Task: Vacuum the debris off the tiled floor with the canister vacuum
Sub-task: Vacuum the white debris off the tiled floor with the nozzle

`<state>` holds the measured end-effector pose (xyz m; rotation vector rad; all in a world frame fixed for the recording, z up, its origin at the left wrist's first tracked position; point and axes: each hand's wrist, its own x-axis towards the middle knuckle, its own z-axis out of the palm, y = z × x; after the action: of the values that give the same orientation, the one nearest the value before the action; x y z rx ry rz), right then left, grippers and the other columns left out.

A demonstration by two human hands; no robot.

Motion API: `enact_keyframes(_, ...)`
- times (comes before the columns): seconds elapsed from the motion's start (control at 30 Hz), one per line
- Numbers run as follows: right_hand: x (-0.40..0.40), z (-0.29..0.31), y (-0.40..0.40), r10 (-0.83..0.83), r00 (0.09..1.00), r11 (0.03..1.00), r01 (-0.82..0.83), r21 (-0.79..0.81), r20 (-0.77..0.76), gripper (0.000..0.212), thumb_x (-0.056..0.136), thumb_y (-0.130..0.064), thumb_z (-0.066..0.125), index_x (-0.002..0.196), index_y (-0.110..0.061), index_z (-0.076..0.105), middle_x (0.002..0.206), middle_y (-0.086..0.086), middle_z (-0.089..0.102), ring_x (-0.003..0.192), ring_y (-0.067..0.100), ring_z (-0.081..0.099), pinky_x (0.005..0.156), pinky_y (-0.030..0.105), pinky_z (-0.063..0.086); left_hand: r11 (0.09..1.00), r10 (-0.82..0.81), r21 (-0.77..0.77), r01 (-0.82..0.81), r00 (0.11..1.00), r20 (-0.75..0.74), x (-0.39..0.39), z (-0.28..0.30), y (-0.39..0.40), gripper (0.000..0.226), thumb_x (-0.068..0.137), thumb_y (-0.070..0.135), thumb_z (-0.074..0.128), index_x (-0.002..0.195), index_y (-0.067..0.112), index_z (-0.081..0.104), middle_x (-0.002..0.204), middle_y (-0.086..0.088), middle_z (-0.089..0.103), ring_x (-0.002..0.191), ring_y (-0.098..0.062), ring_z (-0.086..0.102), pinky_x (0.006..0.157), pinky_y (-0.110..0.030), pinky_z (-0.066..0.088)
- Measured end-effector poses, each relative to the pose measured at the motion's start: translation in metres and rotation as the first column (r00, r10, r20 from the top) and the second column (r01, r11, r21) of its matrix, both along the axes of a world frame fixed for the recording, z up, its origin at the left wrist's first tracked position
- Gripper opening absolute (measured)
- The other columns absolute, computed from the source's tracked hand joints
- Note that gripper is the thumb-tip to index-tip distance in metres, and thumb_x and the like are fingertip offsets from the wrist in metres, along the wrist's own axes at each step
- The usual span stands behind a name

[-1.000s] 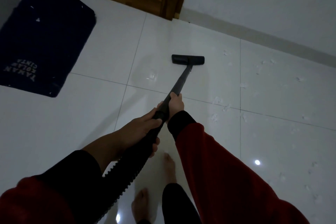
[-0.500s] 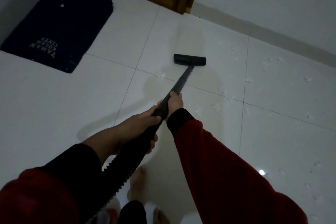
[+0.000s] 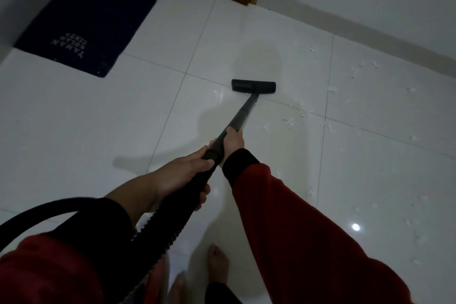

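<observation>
2 hands clamped on wand (image 3: 243,113): right hand (image 3: 233,139) forward, left hand (image 3: 186,175) behind. Floor head (image 3: 253,86) ahead; debris (image 3: 293,122) lies right of it.

**A:** what's the person wearing?

**B:** loose red long sleeves (image 3: 303,224) with black ribbed cuffs (image 3: 238,164). The left cuff's pushed up the forearm. Both hands are bare: left hand (image 3: 183,175), right hand (image 3: 233,139). Bare feet (image 3: 217,261) too, dark trouser leg (image 3: 219,294) at the bottom edge.
</observation>
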<state>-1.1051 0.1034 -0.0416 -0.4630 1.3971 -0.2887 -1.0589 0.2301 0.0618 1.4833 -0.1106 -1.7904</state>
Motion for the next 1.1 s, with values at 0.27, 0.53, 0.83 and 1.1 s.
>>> enact_keyframes(0.27,-0.017,0.011,0.074,0.006,1.0,1.0,-0.006,0.015,0.005,0.051,0.101,-0.024,0.033,0.15,-0.033,0.02,0.113,0.011,0.044,0.06,0.019,0.052,0.048,0.029,0.045,1.0,-0.017,0.006,0.017,1.0,0.021,-0.016,0.011,0.071,0.039,0.099,0.025,0.041,0.129,0.05,0.042,0.068,-0.012,0.052,0.044,-0.016,0.052,0.044,-0.024,0.047)
enact_keyframes(0.53,-0.037,0.014,0.137,-0.042,0.999,0.999,0.042,0.012,-0.004,0.054,0.101,-0.025,0.033,0.15,-0.037,0.015,0.112,0.011,0.045,0.058,0.019,0.052,0.048,0.029,0.045,1.0,-0.028,0.013,0.028,1.0,-0.005,-0.03,0.009,0.131,0.047,0.099,0.025,0.043,0.139,0.047,0.035,0.066,-0.013,0.053,0.043,-0.017,0.053,0.042,-0.023,0.047)
enact_keyframes(0.83,-0.074,0.014,0.171,-0.053,0.999,0.999,0.053,0.004,0.013,0.053,0.101,-0.024,0.033,0.15,-0.036,0.016,0.099,0.009,0.045,0.054,0.019,0.051,0.044,0.027,0.044,1.0,-0.017,0.001,0.017,1.0,-0.025,-0.068,0.013,0.167,0.045,0.099,0.022,0.041,0.138,0.045,0.034,0.065,-0.014,0.05,0.04,-0.016,0.052,0.037,-0.02,0.045)
enact_keyframes(1.1,-0.119,0.004,0.218,-0.029,0.999,0.999,0.029,0.018,0.015,0.049,0.099,-0.023,0.031,0.147,-0.032,0.022,0.111,0.011,0.043,0.054,0.019,0.051,0.046,0.028,0.045,1.0,0.008,0.023,-0.007,0.997,-0.072,-0.115,0.004,0.216,0.047,0.099,0.023,0.042,0.138,0.049,0.034,0.057,-0.011,0.054,0.039,-0.017,0.053,0.04,-0.023,0.048)
